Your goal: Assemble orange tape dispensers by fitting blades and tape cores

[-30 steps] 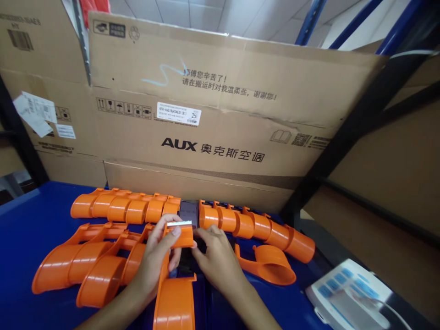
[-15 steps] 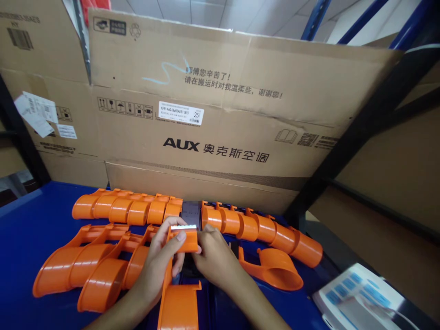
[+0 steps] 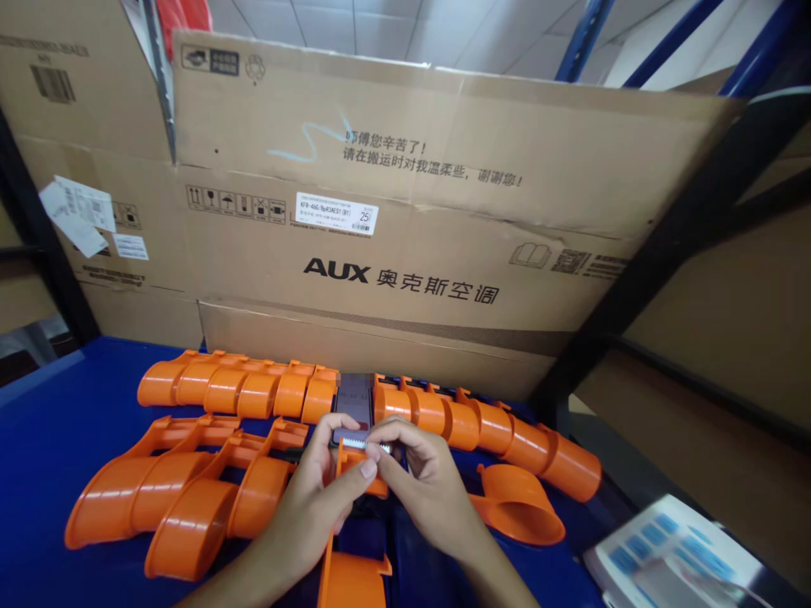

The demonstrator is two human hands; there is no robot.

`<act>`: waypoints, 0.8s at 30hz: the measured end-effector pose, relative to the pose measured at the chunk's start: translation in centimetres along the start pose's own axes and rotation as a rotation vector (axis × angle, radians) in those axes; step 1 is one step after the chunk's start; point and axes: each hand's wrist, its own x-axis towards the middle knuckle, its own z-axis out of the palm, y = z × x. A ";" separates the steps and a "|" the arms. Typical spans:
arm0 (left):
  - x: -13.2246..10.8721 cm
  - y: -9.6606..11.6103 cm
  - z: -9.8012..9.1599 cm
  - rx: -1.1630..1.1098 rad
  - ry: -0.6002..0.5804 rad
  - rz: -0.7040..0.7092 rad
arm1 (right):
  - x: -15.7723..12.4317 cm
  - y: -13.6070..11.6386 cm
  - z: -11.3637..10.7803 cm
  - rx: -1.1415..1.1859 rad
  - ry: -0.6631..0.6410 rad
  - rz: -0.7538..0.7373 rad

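Note:
My left hand (image 3: 323, 485) is closed around the head of an orange plastic tape dispenser (image 3: 356, 578), thumb pressed on its front. The dispenser's ring part hangs down toward me. Along the top edge of its head runs a metal blade (image 3: 352, 442) with fine teeth. My right hand (image 3: 427, 481) pinches the right part of this toothed blade between thumb and forefinger. Those fingertips cover some of the blade, so I cannot tell how it sits there. Beyond both hands lies a phone-like dark device (image 3: 353, 401).
Rows of orange tape dispensers lie at left (image 3: 183, 507), back left (image 3: 225, 393) and back right (image 3: 462, 422). A single dispenser (image 3: 519, 507) lies at right. A white device with blue keys (image 3: 665, 549) stands front right. Cardboard (image 3: 405, 219) walls off the back of the blue table (image 3: 31, 439).
My right hand has come up from beside the dispenser's head and now pinches the toothed blade. My left hand and the dispenser have shifted slightly right and down.

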 end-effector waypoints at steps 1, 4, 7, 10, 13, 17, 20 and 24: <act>-0.1 0.1 0.2 -0.014 -0.007 0.001 | 0.0 0.0 0.0 -0.007 0.010 -0.006; -0.3 0.4 0.5 -0.042 0.000 0.007 | 0.2 -0.1 -0.1 -0.023 0.026 -0.032; -0.5 0.6 0.6 -0.039 0.009 0.022 | 0.3 -0.3 -0.3 -0.041 0.033 -0.055; -0.4 0.7 0.6 -0.036 0.015 0.053 | 0.2 -0.7 -0.3 -0.062 0.034 -0.055; -0.3 0.6 0.5 -0.028 0.015 0.050 | 0.2 -1.1 -0.3 -0.087 0.043 -0.056; 0.1 0.4 0.1 -0.026 0.020 0.051 | 0.2 -1.2 -0.6 -0.120 0.061 -0.072; 0.5 0.5 -0.4 -0.019 0.030 0.063 | 0.2 -1.2 -1.1 -0.139 0.080 -0.085; 0.7 0.9 -0.9 0.008 0.080 0.068 | 0.1 -1.0 -1.7 -0.163 0.132 -0.080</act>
